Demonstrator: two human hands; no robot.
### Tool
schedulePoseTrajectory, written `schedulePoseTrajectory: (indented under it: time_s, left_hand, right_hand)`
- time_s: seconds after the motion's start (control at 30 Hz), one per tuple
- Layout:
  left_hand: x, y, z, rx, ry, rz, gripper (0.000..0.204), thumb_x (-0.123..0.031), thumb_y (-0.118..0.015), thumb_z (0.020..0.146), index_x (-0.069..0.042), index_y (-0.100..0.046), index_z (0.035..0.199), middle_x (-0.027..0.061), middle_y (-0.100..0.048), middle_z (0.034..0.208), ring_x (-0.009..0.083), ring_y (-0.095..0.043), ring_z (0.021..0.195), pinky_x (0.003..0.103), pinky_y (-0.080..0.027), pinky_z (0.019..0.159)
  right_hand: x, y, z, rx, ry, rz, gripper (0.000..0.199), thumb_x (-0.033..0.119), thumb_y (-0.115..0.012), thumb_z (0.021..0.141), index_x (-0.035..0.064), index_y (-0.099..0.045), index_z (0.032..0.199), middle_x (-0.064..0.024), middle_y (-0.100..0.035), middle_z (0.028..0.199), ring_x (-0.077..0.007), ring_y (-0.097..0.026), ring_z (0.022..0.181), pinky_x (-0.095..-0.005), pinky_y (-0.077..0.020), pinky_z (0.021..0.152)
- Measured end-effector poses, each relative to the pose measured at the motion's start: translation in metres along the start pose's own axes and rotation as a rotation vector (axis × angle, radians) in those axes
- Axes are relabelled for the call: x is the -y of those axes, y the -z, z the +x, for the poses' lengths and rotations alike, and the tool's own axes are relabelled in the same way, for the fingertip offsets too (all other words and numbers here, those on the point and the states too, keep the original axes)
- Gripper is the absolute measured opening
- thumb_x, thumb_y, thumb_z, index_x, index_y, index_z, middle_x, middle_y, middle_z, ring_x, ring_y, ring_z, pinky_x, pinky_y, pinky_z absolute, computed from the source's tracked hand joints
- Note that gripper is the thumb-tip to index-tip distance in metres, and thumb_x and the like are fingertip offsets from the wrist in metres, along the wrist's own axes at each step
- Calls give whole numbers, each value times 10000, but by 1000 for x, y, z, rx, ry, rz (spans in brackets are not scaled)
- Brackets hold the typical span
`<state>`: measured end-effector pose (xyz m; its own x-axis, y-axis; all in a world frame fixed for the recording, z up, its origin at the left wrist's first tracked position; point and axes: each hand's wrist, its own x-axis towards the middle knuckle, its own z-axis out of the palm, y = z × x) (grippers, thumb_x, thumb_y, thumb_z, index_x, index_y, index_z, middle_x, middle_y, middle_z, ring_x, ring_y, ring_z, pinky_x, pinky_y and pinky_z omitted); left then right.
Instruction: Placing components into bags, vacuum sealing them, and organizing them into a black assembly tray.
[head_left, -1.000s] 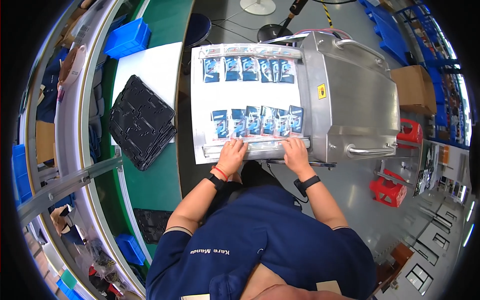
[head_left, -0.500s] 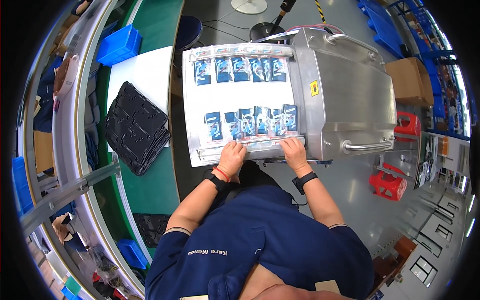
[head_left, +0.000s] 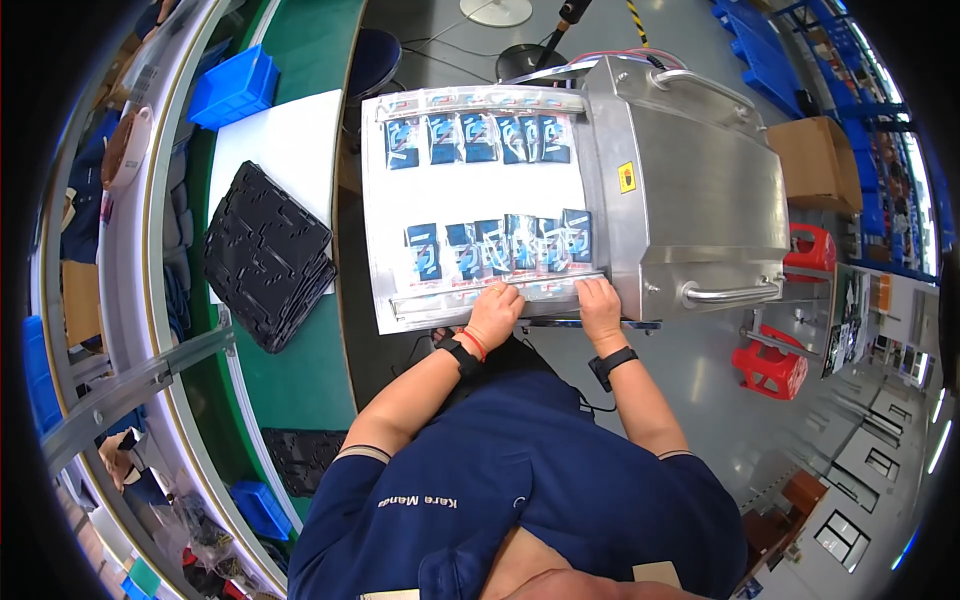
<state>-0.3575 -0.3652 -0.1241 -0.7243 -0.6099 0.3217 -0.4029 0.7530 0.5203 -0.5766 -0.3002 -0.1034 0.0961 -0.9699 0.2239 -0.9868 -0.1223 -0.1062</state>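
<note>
Along the near edge of a white machine bed (head_left: 470, 190), my left hand (head_left: 497, 312) rests with its fingers curled together at a thin metal bar (head_left: 440, 296). At the right end of that bar is my right hand (head_left: 601, 310), fingers close together and bent over the edge. What either hand grips is hidden under the fingertips. A near row of clear bags with blue cards (head_left: 522, 240) lies just beyond, their ends reaching under the bar. A matching far row of bagged blue cards (head_left: 480, 138) lies along the opposite bar (head_left: 480, 105).
To the right of the bed stands the big stainless-steel lid (head_left: 705, 180) with tubular handles. Stacked black trays (head_left: 268, 255) lie on the green bench at left, near a blue bin (head_left: 235, 90). Red stools (head_left: 770, 360) and a cardboard box (head_left: 815, 165) are on the right.
My left hand has slid right along the near bar, closer to my right hand. The right hand has shifted slightly right relative to the bed. The bags stay in place.
</note>
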Motion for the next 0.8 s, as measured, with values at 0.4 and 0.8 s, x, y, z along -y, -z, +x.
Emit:
schedulePoseTrajectory:
  time_s: [0.4,0.8]
  left_hand:
    - [27,68,-61,-94,328,224,358,-20,-565,616,-35,-593,973,126,-539,997,313,-485,959,416,-391,812]
    - [42,69,-84,-99,293,199,422,-38,-624,512,-23,-590,932,103,-568,918,275,-527,891,371,-433,786]
  right_hand:
    - [48,5,25,72,136,234,293,40,-577,644,29,-560,937,-107,-547,938,-266,-512,908,-378,-411,816]
    - [47,10,25,39,142,200,253,40,-532,684,27,-568,934,-97,-556,895,-255,-531,856,-367,-432,770]
